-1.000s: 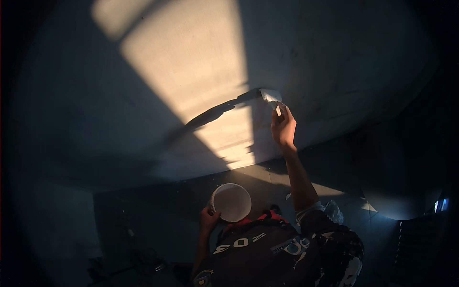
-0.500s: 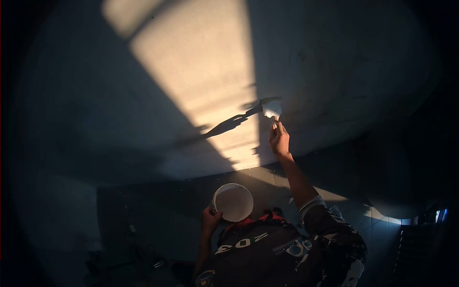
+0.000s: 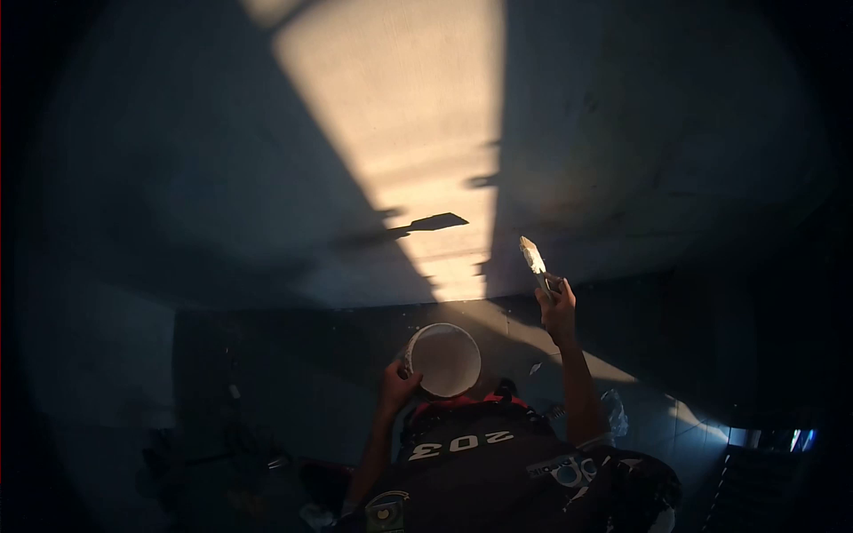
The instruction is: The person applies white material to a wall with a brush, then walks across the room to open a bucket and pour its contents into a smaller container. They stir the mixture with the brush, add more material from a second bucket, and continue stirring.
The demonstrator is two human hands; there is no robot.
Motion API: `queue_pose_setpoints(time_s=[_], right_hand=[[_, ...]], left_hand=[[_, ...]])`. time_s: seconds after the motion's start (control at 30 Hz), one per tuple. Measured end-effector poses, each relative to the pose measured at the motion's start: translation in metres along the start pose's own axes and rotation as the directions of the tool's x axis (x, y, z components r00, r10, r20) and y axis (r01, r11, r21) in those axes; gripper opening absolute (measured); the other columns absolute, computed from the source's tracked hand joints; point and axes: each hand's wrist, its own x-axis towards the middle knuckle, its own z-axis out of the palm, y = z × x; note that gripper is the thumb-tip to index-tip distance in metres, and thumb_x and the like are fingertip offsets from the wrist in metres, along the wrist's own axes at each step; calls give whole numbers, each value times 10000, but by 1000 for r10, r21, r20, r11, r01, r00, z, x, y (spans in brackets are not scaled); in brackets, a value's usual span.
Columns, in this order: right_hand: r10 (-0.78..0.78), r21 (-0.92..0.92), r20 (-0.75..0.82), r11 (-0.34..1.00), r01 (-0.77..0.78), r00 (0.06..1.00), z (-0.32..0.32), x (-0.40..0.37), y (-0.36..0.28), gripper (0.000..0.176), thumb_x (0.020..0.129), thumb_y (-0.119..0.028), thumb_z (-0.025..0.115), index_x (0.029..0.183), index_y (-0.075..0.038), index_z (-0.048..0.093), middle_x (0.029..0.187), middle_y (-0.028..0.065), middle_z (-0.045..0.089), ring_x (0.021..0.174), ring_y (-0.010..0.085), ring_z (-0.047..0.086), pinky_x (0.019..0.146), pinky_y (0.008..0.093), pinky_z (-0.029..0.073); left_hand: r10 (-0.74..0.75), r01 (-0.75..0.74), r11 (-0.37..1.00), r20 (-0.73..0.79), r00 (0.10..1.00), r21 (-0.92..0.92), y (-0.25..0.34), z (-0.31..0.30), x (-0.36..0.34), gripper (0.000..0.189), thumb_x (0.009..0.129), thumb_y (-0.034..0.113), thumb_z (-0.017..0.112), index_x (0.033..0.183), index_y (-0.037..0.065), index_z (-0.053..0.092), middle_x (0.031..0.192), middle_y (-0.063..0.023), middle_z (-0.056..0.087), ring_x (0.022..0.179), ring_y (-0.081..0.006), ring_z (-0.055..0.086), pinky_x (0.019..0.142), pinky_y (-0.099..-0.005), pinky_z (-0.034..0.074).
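My right hand (image 3: 557, 315) is closed round the handle of a putty knife (image 3: 533, 256), its blade pointing up and catching sunlight, with white paste on it. The blade stands off the wall (image 3: 426, 115), and its dark shadow falls on the sunlit strip to the left. With my left hand (image 3: 398, 387) I grip a white round bucket (image 3: 478, 366) by its left rim, close in front of my chest. The bucket's inside looks pale and shaded.
A bright band of sunlight crosses the wall and runs over the dark floor (image 3: 355, 329) to the right. Crumpled clear plastic (image 3: 613, 413) lies by my right arm. Several dim objects (image 3: 231, 453) are on the floor at the lower left.
My right hand has drawn the putty knife back and down from the wall, turning the blade edge-on. The left hand still holds the bucket. The view has shifted slightly.
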Motion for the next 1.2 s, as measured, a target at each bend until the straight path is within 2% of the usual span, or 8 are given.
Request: queue_pose_setpoints(time_s=[0.4,0.47,0.5,0.8,0.87,0.97,1.0,1.2], right_hand=[[57,-98,133,994,-44,989,9,-47,-11,353,887,-136,656,1216,-46,564,672,-25,557,507,22,418,444,233,317],[159,-156,180,979,-131,971,13,-45,-29,380,879,-138,668,1217,-6,557,943,103,654,821,132,640,713,276,489],[158,-156,177,979,-130,971,14,-44,-34,380,879,-138,668,1217,-6,557,943,103,654,821,132,640,713,276,489],[45,-261,350,964,51,936,21,-38,-57,368,873,-204,667,1203,-56,605,905,116,695,775,172,658,691,324,495],[-133,-254,525,918,304,841,23,-41,-74,350,859,-198,666,1187,-79,640,913,136,711,778,209,681,710,351,505],[238,-479,693,857,188,680,33,-44,-121,319,844,-147,683,1147,-49,660,970,152,721,847,230,706,821,323,521],[180,-483,740,813,325,648,39,-45,-110,320,837,-171,674,1147,-92,668,955,167,711,846,315,704,798,372,535],[302,-523,852,494,695,427,103,-61,-91,210,808,-127,635,1010,-119,696,818,156,684,831,343,688,712,432,547]], left_hand=[[1,2,998,43,999,-62,4,6,8,277,683,214,711,746,-7,556,646,-31,529,613,-115,502,551,-309,428],[13,-11,998,43,999,-64,1,4,11,278,683,214,711,751,-8,559,647,-30,528,614,-112,500,552,-306,426],[18,-15,998,44,999,-67,0,4,10,278,684,213,712,756,-10,561,648,-29,528,614,-108,499,552,-303,425],[54,-55,998,-8,998,-44,-4,1,15,345,681,281,726,763,-12,562,641,-114,574,586,-183,563,552,-360,455],[65,-66,997,-32,997,-48,-22,10,21,342,685,286,711,772,-11,565,648,-122,579,592,-184,569,558,-363,459],[-11,11,999,-2,1000,-42,0,1,15,338,689,286,700,783,-11,567,649,-129,577,590,-201,578,562,-369,463],[-12,12,999,2,1000,-53,4,-1,16,332,694,282,693,788,-11,569,651,-132,581,590,-216,585,565,-375,465],[-25,28,994,28,999,-107,13,-5,19,295,717,258,668,793,-7,563,655,-149,593,596,-268,610,584,-392,477]])
